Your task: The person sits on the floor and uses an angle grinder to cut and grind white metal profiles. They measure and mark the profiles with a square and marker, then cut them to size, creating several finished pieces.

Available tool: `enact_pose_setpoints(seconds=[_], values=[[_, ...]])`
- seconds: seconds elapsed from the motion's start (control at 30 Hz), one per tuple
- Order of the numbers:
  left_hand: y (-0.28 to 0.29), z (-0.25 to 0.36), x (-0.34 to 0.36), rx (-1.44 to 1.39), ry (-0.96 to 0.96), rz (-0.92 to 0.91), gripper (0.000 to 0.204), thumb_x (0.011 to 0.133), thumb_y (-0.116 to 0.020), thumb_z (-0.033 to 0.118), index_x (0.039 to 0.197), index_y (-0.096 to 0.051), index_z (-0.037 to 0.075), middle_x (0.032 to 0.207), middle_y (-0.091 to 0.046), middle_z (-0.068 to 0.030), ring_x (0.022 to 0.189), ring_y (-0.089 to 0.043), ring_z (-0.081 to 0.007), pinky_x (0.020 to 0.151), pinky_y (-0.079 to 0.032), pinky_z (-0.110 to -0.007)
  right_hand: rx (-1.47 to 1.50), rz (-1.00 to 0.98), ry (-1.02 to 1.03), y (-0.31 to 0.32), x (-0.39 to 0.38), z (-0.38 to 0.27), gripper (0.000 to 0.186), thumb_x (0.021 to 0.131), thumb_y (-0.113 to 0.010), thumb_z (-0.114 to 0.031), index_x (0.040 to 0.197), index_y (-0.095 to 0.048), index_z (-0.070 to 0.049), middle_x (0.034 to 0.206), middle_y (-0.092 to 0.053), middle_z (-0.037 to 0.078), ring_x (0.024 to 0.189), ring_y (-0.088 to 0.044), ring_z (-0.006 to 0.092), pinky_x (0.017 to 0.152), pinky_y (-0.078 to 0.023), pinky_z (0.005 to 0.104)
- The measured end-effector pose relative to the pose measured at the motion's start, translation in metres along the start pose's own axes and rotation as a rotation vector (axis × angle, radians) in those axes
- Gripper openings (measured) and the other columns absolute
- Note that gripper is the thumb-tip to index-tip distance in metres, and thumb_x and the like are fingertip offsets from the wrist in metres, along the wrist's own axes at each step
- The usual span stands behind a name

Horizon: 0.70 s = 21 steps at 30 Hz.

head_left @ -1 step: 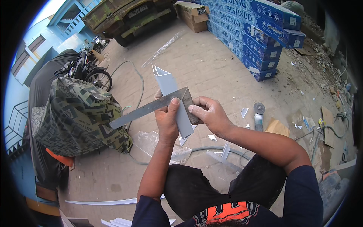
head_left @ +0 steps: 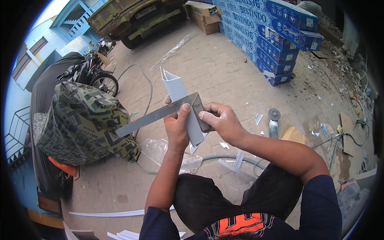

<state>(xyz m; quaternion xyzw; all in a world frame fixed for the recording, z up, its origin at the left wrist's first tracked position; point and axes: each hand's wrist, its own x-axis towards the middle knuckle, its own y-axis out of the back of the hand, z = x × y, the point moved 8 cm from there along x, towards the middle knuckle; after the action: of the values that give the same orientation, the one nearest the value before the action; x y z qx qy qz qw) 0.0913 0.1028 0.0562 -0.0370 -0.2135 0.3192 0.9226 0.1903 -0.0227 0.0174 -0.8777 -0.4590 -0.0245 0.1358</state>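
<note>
The worker's left hand grips a white profile strip, its thumb pressed on the steel blade of a try square and its other fingers passing behind the strip. The right hand has thumb and fingers clamped on the square's thick stock, which stands at the strip's right edge. The strip is held up in front of the worker, above the paved ground, tilted, with its open channel end uppermost. The blade crosses its face and projects well past it to the left.

Assessment: the step in hand appears to be squaring a line across the strip. Neither hand shows a marking tool. The next move calls for keeping the stock flush and the blade from slipping while one hand is freed to mark. An angle grinder lies on the ground to the right, near white offcuts.
</note>
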Motion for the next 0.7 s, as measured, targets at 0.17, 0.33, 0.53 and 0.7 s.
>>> enact_pose_setpoints(seconds=[0.17,0.33,0.53,0.7], values=[[0.001,0.0,0.004,0.063,-0.023,-0.005,0.059,0.106,-0.074,0.029,0.15,-0.045,0.002,0.122,-0.065,-0.0082,0.107,-0.067,-0.0129,0.088,-0.058,-0.031,-0.046,-0.04,0.013,-0.001,0.003,-0.007,0.026,0.108,-0.068,-0.018,0.118,-0.07,0.006,0.104,-0.073,0.01,0.091,-0.073,0.0152,0.081,-0.063,0.034],[-0.005,-0.003,0.001,0.006,0.016,0.035,0.046,0.108,-0.07,0.031,0.14,-0.051,0.003,0.113,-0.065,-0.0061,0.096,-0.065,-0.0112,0.079,-0.057,-0.029,-0.127,-0.042,-0.001,0.002,0.004,-0.006,0.027,0.107,-0.069,-0.017,0.119,-0.071,0.007,0.105,-0.074,0.011,0.093,-0.074,0.0157,0.084,-0.063,0.0337],[-0.002,-0.006,0.004,0.085,0.008,0.008,0.039,0.11,-0.067,0.032,0.132,-0.054,0.003,0.113,-0.066,-0.0069,0.096,-0.066,-0.0106,0.077,-0.056,-0.028,-0.107,-0.072,0.09,0.011,0.009,-0.019,0.034,0.107,-0.068,-0.017,0.132,-0.068,0.006,0.114,-0.074,0.013,0.101,-0.073,0.0167,0.084,-0.063,0.0329],[-0.002,-0.004,0.003,0.097,0.039,0.04,0.045,0.11,-0.068,0.033,0.138,-0.053,0.001,0.113,-0.067,-0.0074,0.096,-0.067,-0.0114,0.078,-0.057,-0.029,-0.085,0.02,0.215,0.031,0.013,-0.053,0.053,0.103,-0.063,-0.012,0.153,-0.052,0.003,0.126,-0.067,0.015,0.112,-0.07,0.0196,0.092,-0.062,0.0327]])
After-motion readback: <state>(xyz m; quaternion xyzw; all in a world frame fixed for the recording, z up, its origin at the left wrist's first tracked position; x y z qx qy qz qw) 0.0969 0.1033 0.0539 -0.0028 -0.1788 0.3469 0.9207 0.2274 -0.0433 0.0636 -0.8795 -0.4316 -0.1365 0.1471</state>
